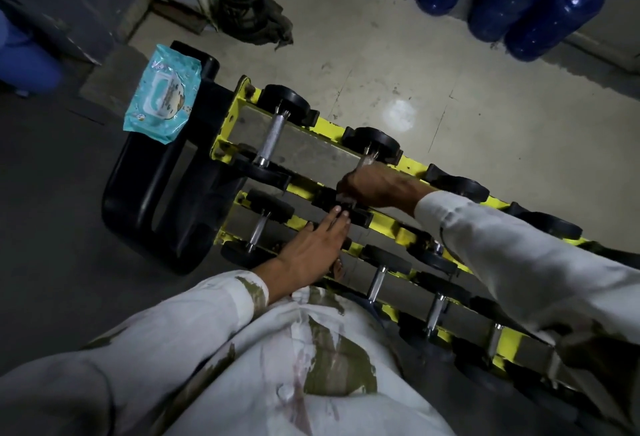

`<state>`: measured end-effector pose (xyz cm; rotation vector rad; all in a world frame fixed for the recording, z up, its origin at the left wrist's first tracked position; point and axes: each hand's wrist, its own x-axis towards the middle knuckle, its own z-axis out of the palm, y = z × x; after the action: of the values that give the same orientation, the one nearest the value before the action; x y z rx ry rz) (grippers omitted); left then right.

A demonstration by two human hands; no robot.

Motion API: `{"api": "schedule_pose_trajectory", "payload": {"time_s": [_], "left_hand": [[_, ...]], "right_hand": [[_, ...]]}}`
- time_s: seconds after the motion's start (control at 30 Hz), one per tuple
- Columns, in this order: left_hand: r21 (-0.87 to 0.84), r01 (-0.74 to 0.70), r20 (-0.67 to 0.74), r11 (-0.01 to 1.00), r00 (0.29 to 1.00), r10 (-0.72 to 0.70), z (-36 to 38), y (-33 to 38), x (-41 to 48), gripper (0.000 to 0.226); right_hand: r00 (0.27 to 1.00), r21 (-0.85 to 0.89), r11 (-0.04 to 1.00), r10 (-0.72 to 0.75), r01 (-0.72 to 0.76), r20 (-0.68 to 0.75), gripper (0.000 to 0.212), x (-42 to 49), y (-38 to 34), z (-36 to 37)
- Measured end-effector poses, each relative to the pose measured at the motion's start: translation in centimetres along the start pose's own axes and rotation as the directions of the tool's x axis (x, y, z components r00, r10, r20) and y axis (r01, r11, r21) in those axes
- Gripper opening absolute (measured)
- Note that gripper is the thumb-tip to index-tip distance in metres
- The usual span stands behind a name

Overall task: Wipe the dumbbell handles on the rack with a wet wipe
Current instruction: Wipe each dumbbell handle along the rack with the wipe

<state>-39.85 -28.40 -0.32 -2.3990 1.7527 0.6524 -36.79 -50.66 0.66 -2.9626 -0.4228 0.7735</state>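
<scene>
Since the right hand (374, 186) clasps the handle (364, 162), which runs up-frame, the flat left hand (311, 245) braces its lower plate (363, 219).

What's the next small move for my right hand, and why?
Probably slide the right hand and wipe along the handle toward the far plate: bare metal shows there, and the left hand braces the near plate.

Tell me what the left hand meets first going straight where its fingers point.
The left hand has its fingers pointing at the near black plate of the dumbbell under the right hand. They seem to touch it already, though depth is unclear.
</scene>
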Motion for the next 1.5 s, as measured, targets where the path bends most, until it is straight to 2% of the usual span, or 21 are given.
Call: {"api": "schedule_pose_trajectory", "payload": {"time_s": [0.1, 0.13, 0.23, 0.27, 0.33, 0.4, 0.5, 0.57, 0.63, 0.73, 0.8, 0.83, 0.93, 1.0, 1.03, 1.1, 1.17, 1.3, 1.37, 1.43, 1.5], "left_hand": [[0.026, -0.021, 0.012, 0.999, 1.000, 0.020, -0.2, 0.0, -0.2, 0.076], [0.035, -0.028, 0.016, 0.999, 1.000, 0.027, -0.2, 0.0, -0.2, 0.077], [0.048, -0.021, 0.027, 0.999, 0.999, 0.020, -0.2, 0.2, -0.1, 0.076], [0.042, -0.017, 0.027, 0.999, 1.000, 0.016, -0.2, 0.2, -0.1, 0.075], [0.037, -0.020, 0.025, 0.999, 1.000, 0.019, -0.2, 0.1, 0.0, 0.075], [0.033, -0.018, 0.028, 0.999, 0.999, 0.017, -0.2, 0.1, 0.0, 0.076], [0.041, -0.012, 0.042, 0.999, 0.999, 0.010, 0.1, 0.3, 0.0, 0.079], [0.057, -0.006, 0.033, 0.998, 0.999, 0.004, 0.3, 0.4, 0.1, 0.080], [0.063, 0.001, 0.029, 0.998, 1.000, -0.003, 0.4, 0.5, 0.1, 0.079], [0.077, 0.004, 0.029, 0.997, 1.000, -0.007, 0.4, 0.7, 0.1, 0.078], [0.093, -0.005, 0.039, 0.996, 0.999, 0.001, 0.4, 0.9, 0.0, 0.079], [0.096, -0.005, 0.044, 0.995, 0.999, 0.001, 0.4, 0.9, 0.0, 0.080], [0.095, 0.006, 0.048, 0.995, 0.999, -0.010, 0.4, 0.9, 0.1, 0.088], [0.090, 0.010, 0.059, 0.996, 0.998, -0.015, 0.3, 1.0, 0.2, 0.089], [0.087, 0.011, 0.065, 0.996, 0.998, -0.017, 0.3, 1.1, 0.1, 0.088], [0.082, 0.015, 0.064, 0.997, 0.998, -0.020, 0.2, 1.1, 0.1, 0.085], [0.075, 0.015, 0.062, 0.997, 0.998, -0.020, 0.3, 1.1, 0.2, 0.084], [0.089, 0.020, 0.047, 0.996, 0.999, -0.024, 0.4, 1.2, 0.3, 0.085], [0.108, 0.023, 0.045, 0.994, 0.999, -0.028, 0.4, 1.3, 0.2, 0.084], [0.119, 0.019, 0.047, 0.993, 0.999, -0.025, 0.3, 1.4, 0.1, 0.081], [0.130, 0.015, 0.030, 0.991, 0.999, -0.019, 0.3, 1.4, 0.1, 0.077]], "right_hand": [[0.940, -0.016, 0.971, 0.227, -0.238, -0.253, 0.021, 0.0, 2.3, 0.6], [0.930, 0.006, 0.973, 0.224, -0.232, -0.291, 0.022, -0.4, 2.1, 1.1], [0.978, -0.006, 0.998, -0.057, 0.057, -0.202, 0.021, -1.7, -0.2, 2.8], [0.974, -0.027, 0.995, -0.100, 0.096, -0.201, 0.021, -2.0, -0.1, 3.1], [0.961, -0.029, 0.999, 0.012, -0.021, -0.276, 0.025, -1.8, 1.5, 2.9], [0.908, 0.016, 0.983, 0.175, -0.183, -0.380, 0.031, -2.0, 2.3, 2.8], [0.876, 0.035, 0.987, 0.156, -0.158, -0.457, 0.026, -3.1, 0.0, 4.6], [0.861, 0.233, 0.959, 0.251, -0.160, -0.443, 0.030, -4.1, -2.4, 6.3], [0.743, 0.540, 0.810, 0.504, -0.228, -0.441, 0.029, -4.4, -4.1, 7.7], [0.474, 0.894, 0.431, 0.816, -0.122, -0.329, 0.007, -3.2, -5.8, 8.5], [0.342, 0.978, 0.205, 0.923, -0.045, -0.178, 0.007, -2.2, -5.5, 7.5], [0.301, 0.995, 0.103, 0.949, -0.018, -0.092, 0.008, -1.6, -4.9, 6.7], [0.232, 0.989, -0.147, 0.963, 0.021, 0.138, 0.010, 1.0, -1.5, 6.5], [0.251, 0.971, -0.235, 0.939, -0.032, 0.236, 0.020, 2.5, 0.3, 7.6], [0.292, 0.958, -0.280, 0.912, -0.065, 0.287, 0.027, 2.1, 0.0, 6.7], [0.441, 0.938, -0.278, 0.829, -0.206, 0.343, 0.034, 1.4, -1.0, 7.2], [0.534, 0.933, -0.264, 0.767, -0.244, 0.357, 0.032, 0.3, -1.5, 6.7], [0.522, 0.844, -0.535, 0.725, 0.017, 0.449, 0.023, 0.9, 1.6, 4.7], [0.508, 0.808, -0.583, 0.724, 0.088, 0.467, 0.021, 1.3, 1.5, 4.5], [0.534, 0.854, -0.520, 0.723, 0.002, 0.439, 0.024, 1.1, 0.0, 5.7], [0.571, 0.942, -0.304, 0.752, -0.141, 0.329, 0.025, 0.5, -1.5, 7.6]]}}
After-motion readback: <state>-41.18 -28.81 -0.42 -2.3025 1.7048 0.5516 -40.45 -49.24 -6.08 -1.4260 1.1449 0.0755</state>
